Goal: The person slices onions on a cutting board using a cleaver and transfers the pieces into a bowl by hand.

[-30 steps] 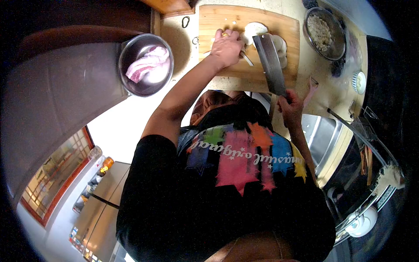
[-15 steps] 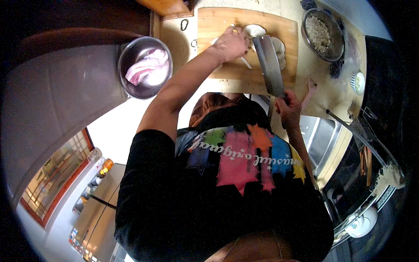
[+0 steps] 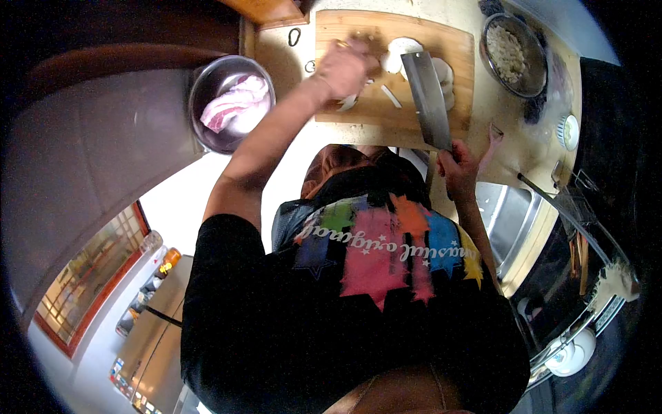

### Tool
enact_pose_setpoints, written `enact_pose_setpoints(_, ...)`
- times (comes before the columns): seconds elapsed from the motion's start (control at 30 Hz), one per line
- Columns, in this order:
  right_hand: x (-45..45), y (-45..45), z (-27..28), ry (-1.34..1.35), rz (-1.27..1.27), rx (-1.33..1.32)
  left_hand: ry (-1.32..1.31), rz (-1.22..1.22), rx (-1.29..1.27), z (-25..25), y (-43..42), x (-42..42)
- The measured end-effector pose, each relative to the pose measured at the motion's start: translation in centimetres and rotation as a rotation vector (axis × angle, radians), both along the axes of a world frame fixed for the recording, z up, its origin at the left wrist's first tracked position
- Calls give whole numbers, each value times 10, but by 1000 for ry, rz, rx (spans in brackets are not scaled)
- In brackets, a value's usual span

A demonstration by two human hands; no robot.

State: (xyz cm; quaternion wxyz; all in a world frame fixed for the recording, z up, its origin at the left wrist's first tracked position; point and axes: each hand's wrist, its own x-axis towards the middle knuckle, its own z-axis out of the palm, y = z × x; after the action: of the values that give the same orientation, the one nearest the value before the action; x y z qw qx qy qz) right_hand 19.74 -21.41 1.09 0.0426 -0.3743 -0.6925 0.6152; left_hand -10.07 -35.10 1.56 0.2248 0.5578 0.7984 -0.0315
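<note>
My right hand is closed round the handle of a cleaver. Its broad blade slants up over the wooden cutting board. Left of the blade lies a white slice; several pale round slices overlap on its right. A thin white strip rests alone on the board. Over the board's left part is my left hand, its fingers smeared by motion. Small white pieces lie just below that hand; whether it holds any is unclear.
A metal bowl with raw meat stands left of the board. At the right are a bowl of chopped pale food, a small striped bowl and a sink. Dark rings lie beside the board.
My left hand has moved left, away from the white slice and the blade, so more of the slice shows. The cleaver in my right hand has stayed almost in place.
</note>
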Motion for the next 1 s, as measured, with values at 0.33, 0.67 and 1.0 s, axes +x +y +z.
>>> enact_pose_setpoints(0.33,-7,1,8,11,-33,-62,92,-284,302,-49,16,60)
enact_pose_setpoints(0.67,-1,0,-9,-7,128,225,151,-39,112,-7,-20,6)
enact_pose_setpoints(1.0,-49,-13,-16,-98,276,263,-125,109,266,-36,-54,-9)
